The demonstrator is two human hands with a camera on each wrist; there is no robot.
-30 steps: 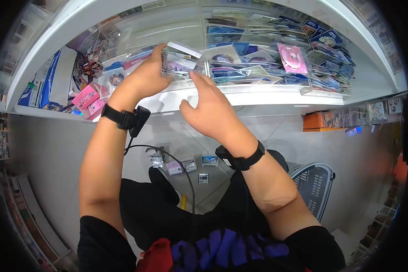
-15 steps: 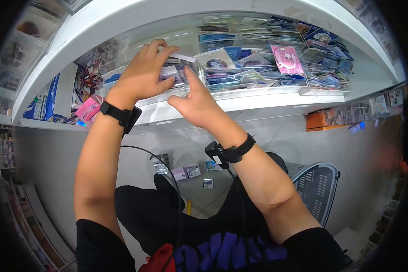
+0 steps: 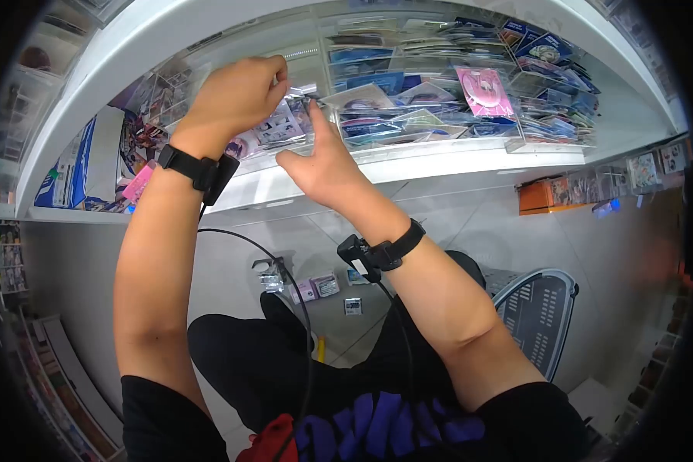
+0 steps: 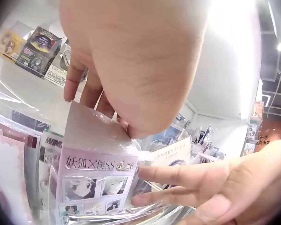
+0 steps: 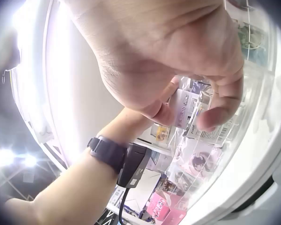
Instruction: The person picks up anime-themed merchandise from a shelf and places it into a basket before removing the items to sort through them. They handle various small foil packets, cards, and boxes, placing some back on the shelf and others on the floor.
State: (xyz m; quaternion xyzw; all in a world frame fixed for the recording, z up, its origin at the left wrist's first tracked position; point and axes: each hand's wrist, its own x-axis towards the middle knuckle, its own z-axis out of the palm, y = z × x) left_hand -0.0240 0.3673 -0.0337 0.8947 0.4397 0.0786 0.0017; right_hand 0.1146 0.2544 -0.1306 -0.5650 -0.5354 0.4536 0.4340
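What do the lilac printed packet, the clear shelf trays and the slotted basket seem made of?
Lilac printed packet: perhaps printed card under glossy plastic film; its top catches light.
Clear shelf trays: likely smooth acrylic, see-through with bright edges.
Slotted basket: probably grey moulded plastic, given its regular cut-outs.

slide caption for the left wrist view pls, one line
Left hand holding a lilac packet by its top, the right hand extending its fingers beside it.

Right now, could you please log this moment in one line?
left hand: holds lilac printed plastic packet | right hand: outstretched beside it | pink rectangular package: atop flat wrapped packages
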